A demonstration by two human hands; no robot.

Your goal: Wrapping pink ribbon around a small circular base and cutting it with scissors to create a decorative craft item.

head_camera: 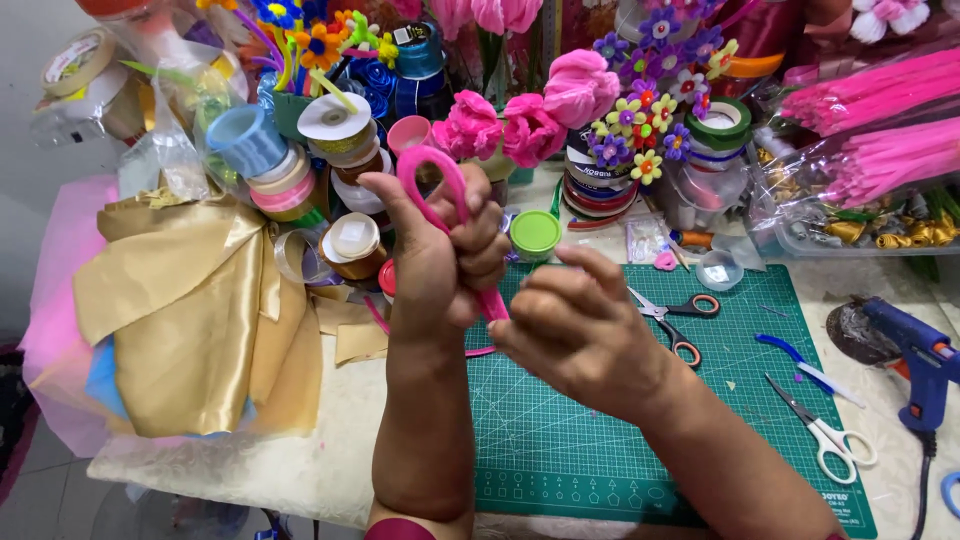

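Above the green cutting mat, both hands work a pink pipe cleaner. The left hand is clenched around it, thumb raised, with a loop of the fuzzy stem arching over the fist and its lower end coming out beside the palm. The right hand pinches that lower end with curled fingers, touching the left hand. On the mat behind them lie orange-handled scissors, and further right white-handled scissors and a blue tool. A blue glue gun rests at the right edge of the bench. Gold satin fabric is heaped on the left, near stacked ribbon spools. Pink pipe-cleaner flowers stand at the back, and packs of pink pipe cleaners lie to the right.
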